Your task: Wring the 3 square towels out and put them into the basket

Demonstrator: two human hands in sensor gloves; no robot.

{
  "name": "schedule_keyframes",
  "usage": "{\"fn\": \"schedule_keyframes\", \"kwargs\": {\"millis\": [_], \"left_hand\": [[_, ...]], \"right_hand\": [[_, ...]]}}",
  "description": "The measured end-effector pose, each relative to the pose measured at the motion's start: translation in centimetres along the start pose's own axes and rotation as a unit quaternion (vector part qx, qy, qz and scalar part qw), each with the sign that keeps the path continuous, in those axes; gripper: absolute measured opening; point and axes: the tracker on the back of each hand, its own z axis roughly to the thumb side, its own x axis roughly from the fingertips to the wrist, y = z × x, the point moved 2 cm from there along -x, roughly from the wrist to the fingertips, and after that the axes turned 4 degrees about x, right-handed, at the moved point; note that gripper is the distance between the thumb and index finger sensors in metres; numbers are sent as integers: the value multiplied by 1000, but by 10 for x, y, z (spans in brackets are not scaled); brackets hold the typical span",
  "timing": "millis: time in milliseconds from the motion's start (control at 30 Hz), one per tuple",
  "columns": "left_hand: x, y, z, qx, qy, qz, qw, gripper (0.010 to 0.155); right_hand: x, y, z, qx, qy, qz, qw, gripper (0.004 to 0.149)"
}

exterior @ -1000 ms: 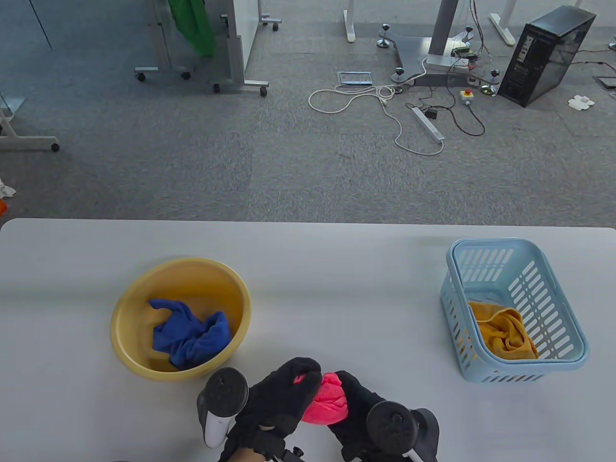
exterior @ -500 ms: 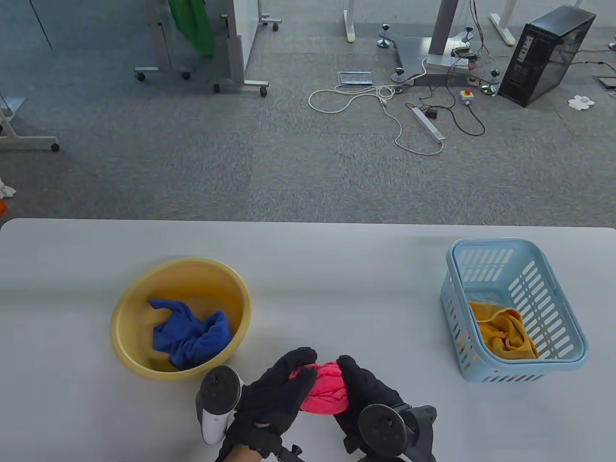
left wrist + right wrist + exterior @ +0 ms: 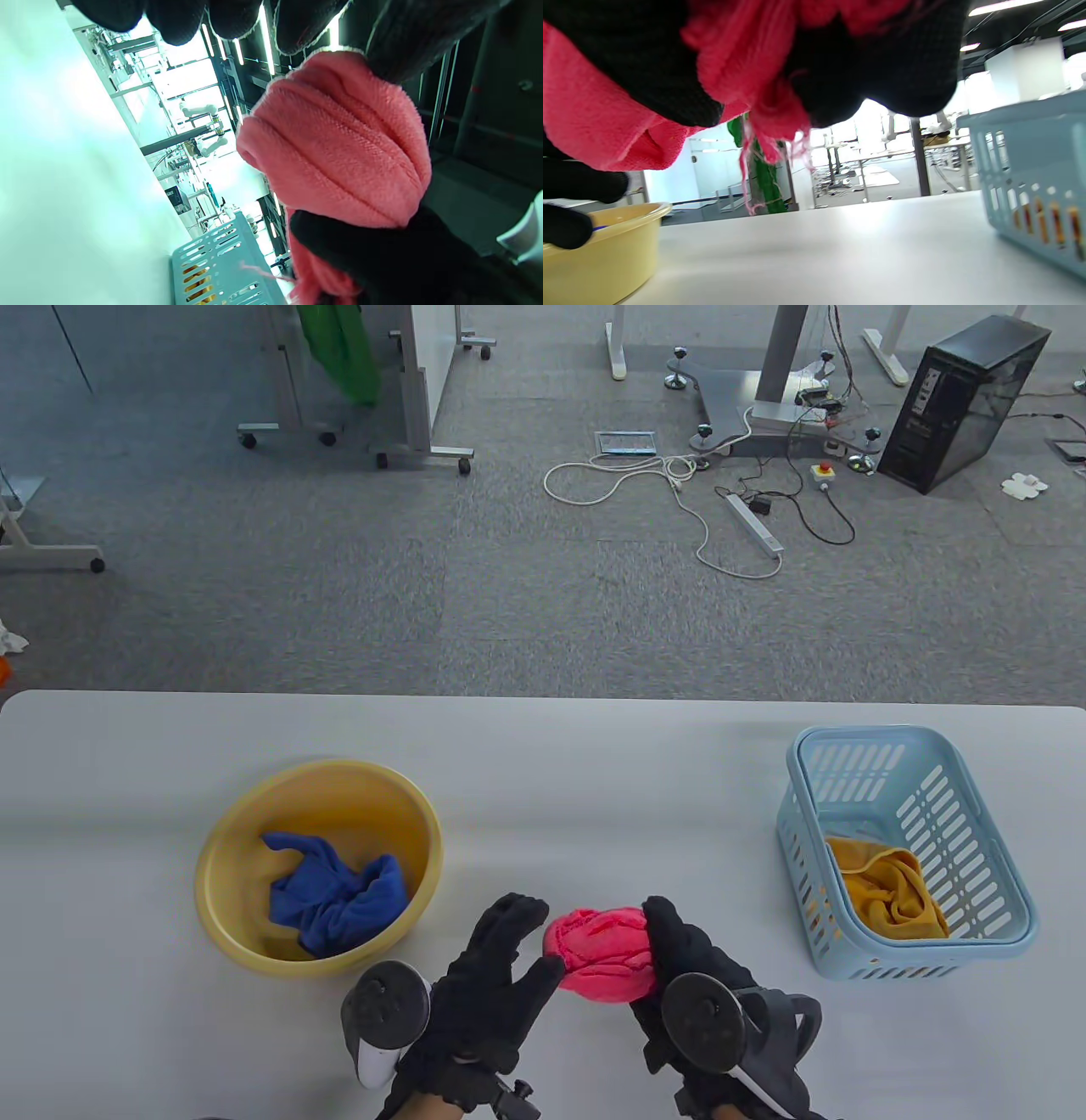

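Judging step: I read this as the second of three towels, wrung and about ready to carry over
Table [image 3: 594,746]: everything sits along its near half
Basket [image 3: 1001,899]: near the table's right edge, with the yellow towel [image 3: 887,891] already inside
Basin [image 3: 254,823]: toward the near left, holding the blue towel [image 3: 339,899], untouched
Pink towel [image 3: 604,954]: bunched in a ball above the table's near edge, between my hands
Right hand [image 3: 691,976]: fingers curled round the pink towel, gripping it
Left hand [image 3: 492,984]: fingers spread, thumb touching the ball, not gripping
Next move: I'd carry it right, over the basket rim, then let go
Writing: I can read no labels or brands
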Motion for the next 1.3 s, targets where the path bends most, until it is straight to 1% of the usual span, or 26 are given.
{"fn": "schedule_keyframes", "kwargs": {"millis": [67, 167, 233, 300, 367, 500, 567, 700, 867, 900, 1000, 1033, 1100, 1167, 1233, 1300], "left_hand": [[0, 1, 0, -9, 1, -1, 1000, 75], [1, 4, -1, -31, -3, -19, 999, 77], [0, 5, 1, -35, 8, -29, 999, 77], [-1, 6, 3, -48, 15, -45, 998, 78], [-1, 7, 5, -68, 17, -46, 996, 80], [0, 8, 5, -94, 12, -45, 994, 80], [0, 8, 4, -97, 9, -46, 994, 80], [-1, 7, 0, -99, 0, -44, 994, 80], [-2, 8, -6, -101, -6, -38, 994, 79], [-2, 7, -7, -97, -6, -36, 995, 79], [-2, 4, -9, -51, 9, -15, 999, 76], [-2, 3, -9, -49, 10, -13, 999, 76], [-2, 1, -9, -60, 14, -8, 998, 75], [-3, 1, -10, -60, 13, -6, 998, 75], [-3, 1, -11, -56, 10, -6, 998, 75], [-3, 1, -14, -47, 6, -6, 999, 75]], "right_hand": [[-4, 6, -9, 1, -22, -7, 1000, 86], [-11, 16, -26, -15, -64, -15, 998, 88], [-15, 23, -39, -15, -91, -25, 995, 88], [-18, 31, -54, -4, -134, -32, 990, 89], [-22, 38, -72, -7, -168, -44, 985, 91], [-24, 43, -102, -18, -238, -49, 970, 93], [-24, 43, -114, -17, -261, -51, 964, 93], [-24, 39, -136, 13, -291, -58, 955, 93], [-22, 26, -163, -7, -344, -59, 937, 95], [-21, 22, -169, -6, -354, -58, 933, 95], [-18, 12, -184, 8, -376, -56, 925, 96], [-17, 10, -187, 5, -382, -55, 923, 96], [-16, 4, -196, -10, -402, -53, 914, 97], [-16, 0, -201, -18, -410, -45, 911, 98], [-17, -5, -204, -43, -406, -31, 912, 102], [-16, -9, -208, -72, -412, -23, 908, 107]]}}
